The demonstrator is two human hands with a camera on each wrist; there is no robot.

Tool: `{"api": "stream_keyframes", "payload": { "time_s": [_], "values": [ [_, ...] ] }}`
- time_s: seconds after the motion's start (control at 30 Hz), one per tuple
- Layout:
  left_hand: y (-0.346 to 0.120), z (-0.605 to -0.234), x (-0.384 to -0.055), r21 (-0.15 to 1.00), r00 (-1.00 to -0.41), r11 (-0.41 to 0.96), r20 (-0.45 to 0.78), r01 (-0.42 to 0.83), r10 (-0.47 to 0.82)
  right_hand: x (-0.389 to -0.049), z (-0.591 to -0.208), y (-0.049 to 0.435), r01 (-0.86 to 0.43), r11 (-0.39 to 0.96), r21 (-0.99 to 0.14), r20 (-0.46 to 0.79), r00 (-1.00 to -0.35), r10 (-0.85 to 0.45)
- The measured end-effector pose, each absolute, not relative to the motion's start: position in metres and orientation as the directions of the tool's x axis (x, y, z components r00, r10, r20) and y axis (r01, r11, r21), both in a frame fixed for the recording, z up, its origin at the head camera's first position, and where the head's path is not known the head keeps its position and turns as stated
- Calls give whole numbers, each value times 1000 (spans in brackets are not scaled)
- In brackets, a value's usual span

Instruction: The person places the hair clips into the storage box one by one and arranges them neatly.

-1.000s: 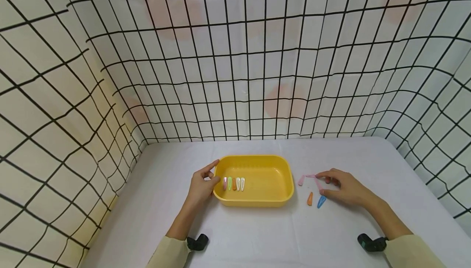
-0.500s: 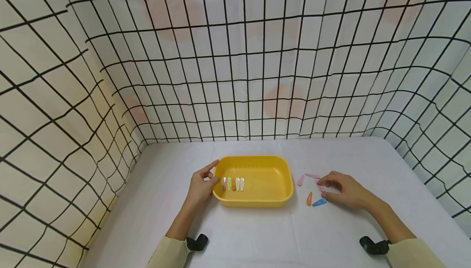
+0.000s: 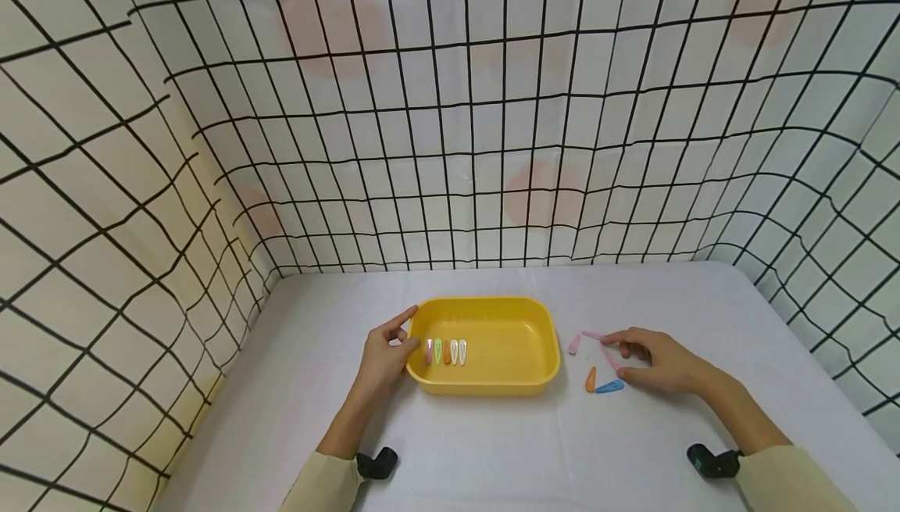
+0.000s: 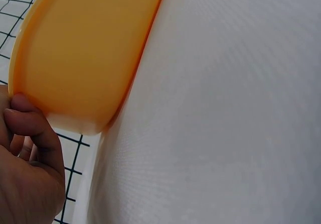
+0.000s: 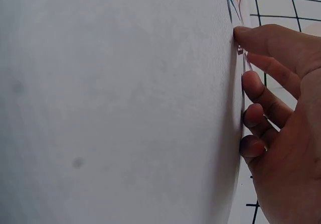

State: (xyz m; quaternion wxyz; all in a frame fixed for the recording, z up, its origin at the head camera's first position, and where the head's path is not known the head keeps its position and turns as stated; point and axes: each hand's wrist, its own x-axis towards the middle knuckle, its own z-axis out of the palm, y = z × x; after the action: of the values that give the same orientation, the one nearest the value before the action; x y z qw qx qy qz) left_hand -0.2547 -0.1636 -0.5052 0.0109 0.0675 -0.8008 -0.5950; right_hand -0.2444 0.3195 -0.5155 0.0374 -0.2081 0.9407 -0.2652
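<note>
My left hand (image 3: pixel 385 352) grips the left end of a yellow tray (image 3: pixel 485 387), thumb over its rim and index finger stretched along the far corner. In the left wrist view the curled fingers (image 4: pixel 42 133) press on the tray's wall. Inside lies a neat row of snap hair clips: pink (image 3: pixel 430 351), green (image 3: pixel 438 351), orange (image 3: pixel 446 352) and white (image 3: pixel 462 352). On the table, my right hand (image 3: pixel 657 359) straddles a pink hair clip (image 3: pixel 610 357), index fingertip near its far end and thumb near its close end. In the right wrist view the other fingers rest at the cloth.
Close to the right hand lie two more pink hair clips (image 3: pixel 574 345), an orange one (image 3: pixel 591 379) and a blue one (image 3: pixel 609 387). White cloth covers the table (image 3: pixel 492 449). A black grid over white sheeting (image 3: pixel 450 145) encloses the back and sides.
My right thumb and index finger drew closer, then spread again about the pink hair clip. The blue hair clip has swung from slanted to nearly level. The left hand and tray stay put.
</note>
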Motion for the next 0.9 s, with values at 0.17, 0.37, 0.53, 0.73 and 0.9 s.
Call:
{"api": "stream_keyframes", "payload": {
  "time_s": [0.17, 0.37, 0.53, 0.73, 0.9],
  "values": [
    [-164, -506, -255, 954, -991, 286, -61, -92, -116, -249, -515, 322, -394, 753, -527, 19, -891, -453],
    [-164, -506, -255, 956, -991, 279, -60, -91, -118, -251, -513, 322, -391, 747, -537, -8, -883, -469],
    [-164, -507, -255, 956, -990, 279, -61, -93, -124, -250, -513, 322, -376, 745, -552, -15, -888, -460],
    [-164, -507, -255, 960, -991, 264, -64, -93, -119, -250, -514, 320, -330, 762, -558, -29, -909, -415],
    [-165, -507, -255, 961, -990, 260, -66, -96, -122, -248, -516, 319, -314, 761, -568, -8, -922, -386]
  ]
}}
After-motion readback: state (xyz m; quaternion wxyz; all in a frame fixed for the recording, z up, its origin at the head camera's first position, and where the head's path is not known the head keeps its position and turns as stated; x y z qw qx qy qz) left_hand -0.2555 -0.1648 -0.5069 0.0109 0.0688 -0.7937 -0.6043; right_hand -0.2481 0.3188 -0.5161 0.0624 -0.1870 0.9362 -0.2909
